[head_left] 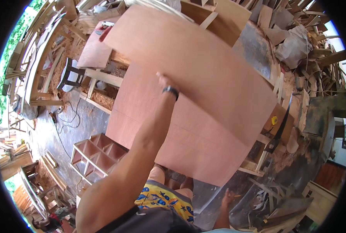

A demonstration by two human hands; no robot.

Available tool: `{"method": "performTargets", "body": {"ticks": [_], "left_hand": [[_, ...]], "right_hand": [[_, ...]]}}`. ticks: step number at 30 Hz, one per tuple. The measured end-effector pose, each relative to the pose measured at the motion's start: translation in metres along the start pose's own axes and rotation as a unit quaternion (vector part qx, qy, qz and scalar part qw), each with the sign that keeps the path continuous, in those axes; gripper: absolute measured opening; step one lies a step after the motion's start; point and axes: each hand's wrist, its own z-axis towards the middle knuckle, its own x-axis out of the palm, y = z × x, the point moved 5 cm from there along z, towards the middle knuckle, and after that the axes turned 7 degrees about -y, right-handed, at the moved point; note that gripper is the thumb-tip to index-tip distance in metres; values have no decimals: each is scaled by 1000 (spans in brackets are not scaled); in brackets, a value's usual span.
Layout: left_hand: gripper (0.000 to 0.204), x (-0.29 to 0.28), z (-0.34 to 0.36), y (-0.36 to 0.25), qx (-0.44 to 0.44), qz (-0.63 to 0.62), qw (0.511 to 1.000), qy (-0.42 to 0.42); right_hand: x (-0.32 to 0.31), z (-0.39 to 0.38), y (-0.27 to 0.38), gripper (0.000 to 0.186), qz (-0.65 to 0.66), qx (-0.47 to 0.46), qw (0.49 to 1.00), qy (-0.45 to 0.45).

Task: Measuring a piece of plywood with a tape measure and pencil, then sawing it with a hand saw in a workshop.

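Observation:
A large upper plywood sheet (204, 54) is raised over another pinkish plywood sheet (192, 147) marked with faint straight lines. My left hand (167, 83), with a dark band on its wrist, grips the upper sheet near its lower edge, the arm reaching across the lower sheet. My right hand (228, 200) is low at the right, below the sheets, holding what looks like a yellow pencil (236, 196). A yellow tape measure (274, 120) lies beside the sheets at the right, near a long black-bladed handsaw (278, 136).
A wooden compartment frame (88, 151) stands at lower left. A dark stool (70, 73), wooden frames and a small plywood piece (91, 52) are at upper left. Cables cross the floor (54, 136). Piles of offcuts, shavings and a whitish plastic bundle (293, 44) surround the work area.

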Motion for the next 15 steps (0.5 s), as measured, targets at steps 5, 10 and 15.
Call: {"method": "performTargets", "body": {"ticks": [5,10,15], "left_hand": [[67,105,39,42,-35,25,998,51],[64,89,57,68,-105,123,986,37],[58,-16,53,63,-169,289,937,98]], "right_hand": [[47,-77,-61,69,-85,41,988,119],[56,-142,-63,66,7,173,957,234],[62,-148,-64,70,21,208,953,221]]}}
